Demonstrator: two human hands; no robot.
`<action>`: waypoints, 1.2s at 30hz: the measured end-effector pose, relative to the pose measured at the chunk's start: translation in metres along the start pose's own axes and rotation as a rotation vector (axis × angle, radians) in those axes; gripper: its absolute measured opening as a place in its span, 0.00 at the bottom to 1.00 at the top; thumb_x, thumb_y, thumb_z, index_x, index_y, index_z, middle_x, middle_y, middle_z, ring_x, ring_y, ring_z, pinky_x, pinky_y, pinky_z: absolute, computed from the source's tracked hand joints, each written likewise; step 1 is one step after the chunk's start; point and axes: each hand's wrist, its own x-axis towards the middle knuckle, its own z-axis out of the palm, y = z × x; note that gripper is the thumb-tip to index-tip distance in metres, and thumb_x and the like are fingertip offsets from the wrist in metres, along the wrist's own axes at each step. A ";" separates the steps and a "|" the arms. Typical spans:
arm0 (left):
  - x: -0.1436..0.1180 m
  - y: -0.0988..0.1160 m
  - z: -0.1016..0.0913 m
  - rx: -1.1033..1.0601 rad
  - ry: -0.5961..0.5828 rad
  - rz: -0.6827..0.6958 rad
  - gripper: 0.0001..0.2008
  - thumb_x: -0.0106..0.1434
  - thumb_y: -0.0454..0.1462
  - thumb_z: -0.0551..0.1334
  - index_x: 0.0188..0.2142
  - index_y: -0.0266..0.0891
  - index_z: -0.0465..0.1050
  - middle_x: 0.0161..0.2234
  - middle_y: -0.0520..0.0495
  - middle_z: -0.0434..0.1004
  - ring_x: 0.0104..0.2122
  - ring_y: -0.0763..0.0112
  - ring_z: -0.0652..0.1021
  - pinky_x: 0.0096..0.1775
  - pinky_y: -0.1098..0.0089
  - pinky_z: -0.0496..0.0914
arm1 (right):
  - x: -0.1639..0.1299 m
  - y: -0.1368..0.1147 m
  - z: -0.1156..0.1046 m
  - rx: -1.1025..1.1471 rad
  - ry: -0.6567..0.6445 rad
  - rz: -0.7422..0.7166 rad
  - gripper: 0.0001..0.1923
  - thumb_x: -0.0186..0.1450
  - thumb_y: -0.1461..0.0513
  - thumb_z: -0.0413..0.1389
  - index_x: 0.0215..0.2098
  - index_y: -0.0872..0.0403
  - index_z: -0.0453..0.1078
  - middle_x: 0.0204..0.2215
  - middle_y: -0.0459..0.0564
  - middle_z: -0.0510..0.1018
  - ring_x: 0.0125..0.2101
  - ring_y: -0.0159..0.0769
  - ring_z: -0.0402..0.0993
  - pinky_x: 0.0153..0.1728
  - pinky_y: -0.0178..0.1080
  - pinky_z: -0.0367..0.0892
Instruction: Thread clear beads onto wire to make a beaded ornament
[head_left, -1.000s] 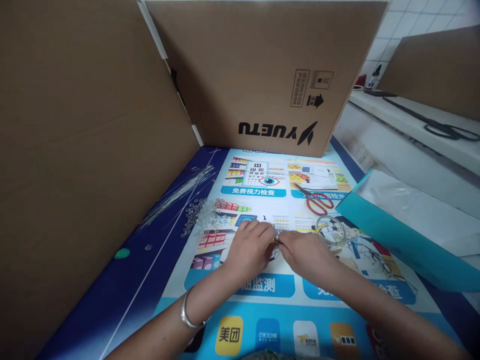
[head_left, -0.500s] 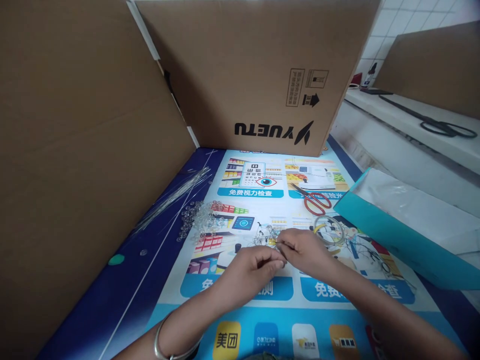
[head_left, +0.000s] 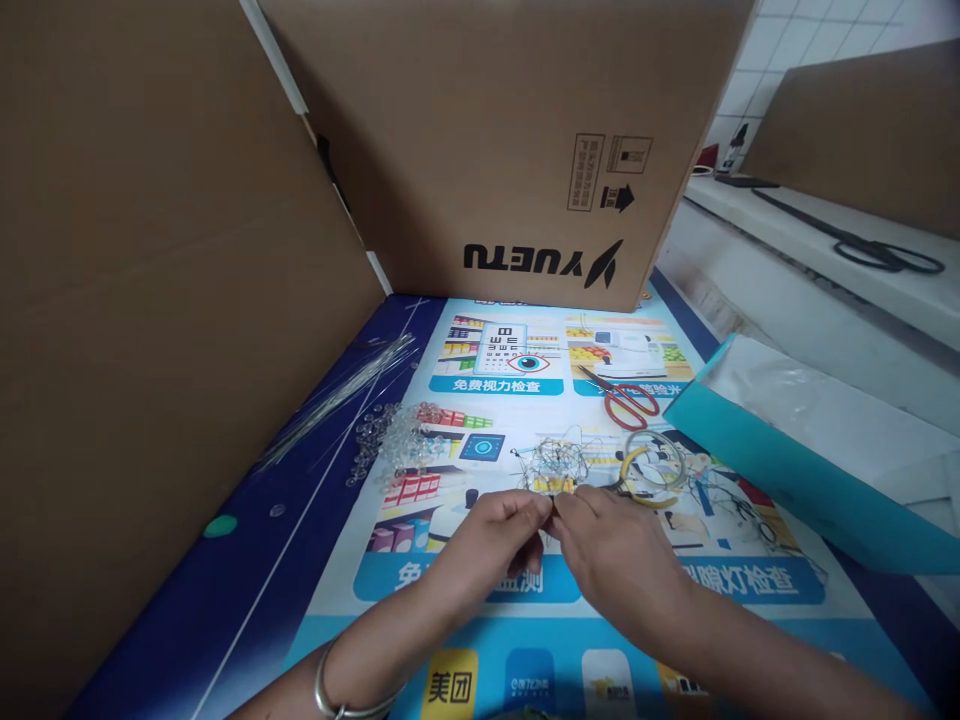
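Wirework (head_left: 556,466), a small tangle of thin wire and clear beads, now lies uncovered on the table (head_left: 480,600) just beyond my fingertips; a second ago my hands sat over that spot and hid it. Both hands have since drawn back toward me. My left hand (head_left: 491,540) and right hand (head_left: 611,545) meet at the fingertips, each grip pinched shut on what I take to be a fine strand of wire running up to the tangle, though at this size I cannot make out the strand itself between the fingers. So I judge the work has gone from handling the cluster directly to pulling or twisting one wire end out of it.

To the left of my left grip, well apart, lies the loose heap of clear beads (head_left: 397,440), and beyond it a bundle of cut wires (head_left: 337,390) along the cardboard wall (head_left: 150,300). Just right of the tangle, near my right grip, is a coil of wire (head_left: 654,462), and farther off beyond it the red scissors (head_left: 626,395). None of these has shifted over the last second. A teal folder (head_left: 787,480) lies off to the right, untouched. The bracelet (head_left: 337,690) on my left wrist has slid nearer the bottom edge as the arms pulled in.
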 end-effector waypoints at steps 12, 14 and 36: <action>0.007 -0.007 0.000 -0.116 0.157 -0.005 0.11 0.53 0.41 0.63 0.25 0.33 0.68 0.25 0.50 0.70 0.17 0.84 0.57 0.20 0.77 0.51 | -0.028 -0.032 0.029 0.101 0.234 -0.241 0.13 0.61 0.68 0.45 0.43 0.59 0.64 0.31 0.54 0.73 0.29 0.39 0.68 0.27 0.40 0.66; 0.009 -0.007 -0.002 0.053 0.173 0.041 0.09 0.51 0.37 0.62 0.22 0.34 0.65 0.22 0.52 0.68 0.18 0.82 0.59 0.22 0.77 0.53 | -0.028 -0.030 0.027 0.141 0.235 -0.288 0.12 0.61 0.69 0.44 0.41 0.59 0.65 0.29 0.53 0.72 0.28 0.38 0.67 0.26 0.39 0.66; 0.023 -0.014 -0.020 0.618 0.343 0.292 0.05 0.52 0.33 0.55 0.21 0.38 0.65 0.18 0.54 0.64 0.21 0.76 0.64 0.25 0.75 0.55 | 0.013 0.015 0.032 -0.192 0.371 -0.166 0.08 0.63 0.64 0.49 0.39 0.55 0.69 0.28 0.50 0.69 0.31 0.35 0.65 0.31 0.37 0.57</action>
